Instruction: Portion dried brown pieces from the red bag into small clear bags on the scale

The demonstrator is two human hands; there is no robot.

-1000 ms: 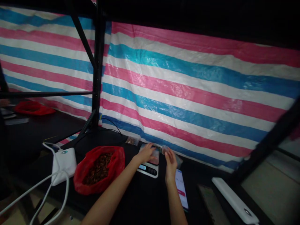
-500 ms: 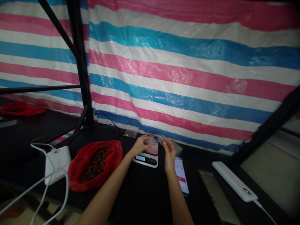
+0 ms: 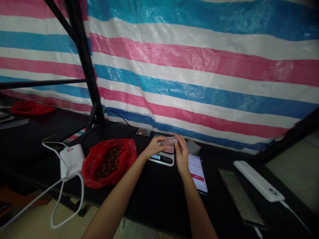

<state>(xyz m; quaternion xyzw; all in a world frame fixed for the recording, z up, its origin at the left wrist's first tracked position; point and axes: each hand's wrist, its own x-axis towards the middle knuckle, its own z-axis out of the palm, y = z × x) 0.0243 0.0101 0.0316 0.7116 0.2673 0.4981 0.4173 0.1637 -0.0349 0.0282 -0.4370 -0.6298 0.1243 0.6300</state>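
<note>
My left hand (image 3: 156, 146) is closed round a small clear plastic container (image 3: 167, 142), tilted on its side above the scale. My right hand (image 3: 181, 151) has its fingertips closed on the container's right end; whether a separate clear piece is there, I cannot make out. Under both hands lies a white kitchen scale (image 3: 161, 159) with a lit display and a pinkish top plate, partly hidden. Right of my right hand, a phone (image 3: 197, 172) shows a timer and a red button. A clear plastic bag (image 3: 193, 147) lies behind it.
On the left, a red bag (image 3: 93, 172) holds many small brown pieces (image 3: 109, 162), beside a white power bank (image 3: 72, 159) with a looping cable. A small filled bag (image 3: 144, 131) lies at the back. Rightward are a dark phone (image 3: 240, 196) and a long white power bank (image 3: 259, 181).
My hands have come together, and the container is now tilted between them above the scale. The view has shifted, so the table appears higher and further right.
</note>
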